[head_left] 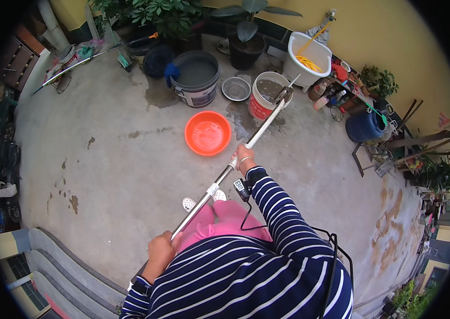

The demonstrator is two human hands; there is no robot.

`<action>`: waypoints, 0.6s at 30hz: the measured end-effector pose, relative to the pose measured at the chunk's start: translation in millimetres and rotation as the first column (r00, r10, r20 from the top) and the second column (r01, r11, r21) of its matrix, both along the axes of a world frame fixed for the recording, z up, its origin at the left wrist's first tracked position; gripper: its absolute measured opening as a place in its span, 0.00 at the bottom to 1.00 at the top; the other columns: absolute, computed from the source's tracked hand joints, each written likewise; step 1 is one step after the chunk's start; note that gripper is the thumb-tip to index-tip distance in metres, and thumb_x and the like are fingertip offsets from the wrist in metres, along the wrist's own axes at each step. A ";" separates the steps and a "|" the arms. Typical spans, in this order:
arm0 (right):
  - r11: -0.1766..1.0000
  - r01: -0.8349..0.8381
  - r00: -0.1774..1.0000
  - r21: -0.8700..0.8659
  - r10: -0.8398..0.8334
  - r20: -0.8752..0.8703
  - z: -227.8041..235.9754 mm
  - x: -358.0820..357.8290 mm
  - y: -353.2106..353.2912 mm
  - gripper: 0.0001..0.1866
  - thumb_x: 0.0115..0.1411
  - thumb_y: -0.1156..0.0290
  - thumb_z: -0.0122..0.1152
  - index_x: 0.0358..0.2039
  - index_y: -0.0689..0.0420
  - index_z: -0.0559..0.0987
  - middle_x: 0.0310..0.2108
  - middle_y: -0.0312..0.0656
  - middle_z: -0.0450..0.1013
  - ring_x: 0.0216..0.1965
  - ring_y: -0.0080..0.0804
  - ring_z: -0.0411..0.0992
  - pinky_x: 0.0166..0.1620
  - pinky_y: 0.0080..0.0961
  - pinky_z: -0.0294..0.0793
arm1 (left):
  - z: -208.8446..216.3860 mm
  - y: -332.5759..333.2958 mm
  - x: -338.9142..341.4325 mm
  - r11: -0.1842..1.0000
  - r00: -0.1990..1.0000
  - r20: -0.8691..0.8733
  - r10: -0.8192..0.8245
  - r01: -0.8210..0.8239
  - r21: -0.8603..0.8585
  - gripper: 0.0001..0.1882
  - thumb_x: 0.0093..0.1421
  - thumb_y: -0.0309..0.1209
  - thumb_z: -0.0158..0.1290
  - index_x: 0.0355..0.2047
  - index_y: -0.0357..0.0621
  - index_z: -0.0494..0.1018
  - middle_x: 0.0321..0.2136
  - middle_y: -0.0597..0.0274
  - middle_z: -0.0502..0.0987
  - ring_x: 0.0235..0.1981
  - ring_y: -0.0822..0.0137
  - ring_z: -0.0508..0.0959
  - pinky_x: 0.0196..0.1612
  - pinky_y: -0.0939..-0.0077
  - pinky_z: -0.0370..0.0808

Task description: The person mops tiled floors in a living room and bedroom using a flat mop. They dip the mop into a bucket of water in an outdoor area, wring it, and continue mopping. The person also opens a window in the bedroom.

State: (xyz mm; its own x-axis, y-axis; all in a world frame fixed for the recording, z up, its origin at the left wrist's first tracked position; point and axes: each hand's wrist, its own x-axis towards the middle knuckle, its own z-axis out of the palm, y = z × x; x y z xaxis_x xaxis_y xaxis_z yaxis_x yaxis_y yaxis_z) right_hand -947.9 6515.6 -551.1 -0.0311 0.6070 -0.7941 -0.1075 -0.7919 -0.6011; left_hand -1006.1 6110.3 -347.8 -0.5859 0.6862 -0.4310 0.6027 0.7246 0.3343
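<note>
A long silver mop handle [201, 204] slants across my body from lower left to upper right. Low on the left, my left hand [162, 252] is closed around its near end. Farther along, my right hand [244, 158], with a bracelet at the wrist, wraps the middle of the pole. At the far end, the dark mop head [284, 94] is over the rim of a white and red bucket [259, 108] holding murky water. The mop head is seen edge-on, so its underside is hidden. Left of the pole, an orange basin [207, 133] stands on the concrete.
A large grey bucket of water [195, 80] with a blue cloth on its rim stands beyond the basin. Beside it lies a metal bowl [236, 89]. A white tub [302, 64] holds a yellow hose. Curved steps [70, 271] are at lower left; potted plants line the wall.
</note>
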 end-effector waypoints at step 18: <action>0.993 0.036 0.999 0.110 -0.035 -0.006 -20.2 44.0 107.9 0.06 0.53 0.77 0.49 0.20 0.58 0.65 0.13 0.38 0.60 0.11 0.30 0.60 0.15 0.30 0.65 | 43.0 -159.3 -12.6 0.989 0.996 0.019 0.087 -0.083 -0.126 0.23 0.56 0.51 0.58 0.18 0.44 0.70 0.15 0.52 0.73 0.19 0.46 0.75 0.23 0.56 0.71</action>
State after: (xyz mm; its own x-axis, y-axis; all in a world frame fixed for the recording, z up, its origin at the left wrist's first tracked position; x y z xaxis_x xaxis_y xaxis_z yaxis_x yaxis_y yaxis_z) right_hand -903.9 6623.5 -571.2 -0.0109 0.6913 -0.7225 -0.1371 -0.7168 -0.6837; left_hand -1018.6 5951.0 -304.8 -0.6279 0.5742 -0.5254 0.5298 0.8098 0.2520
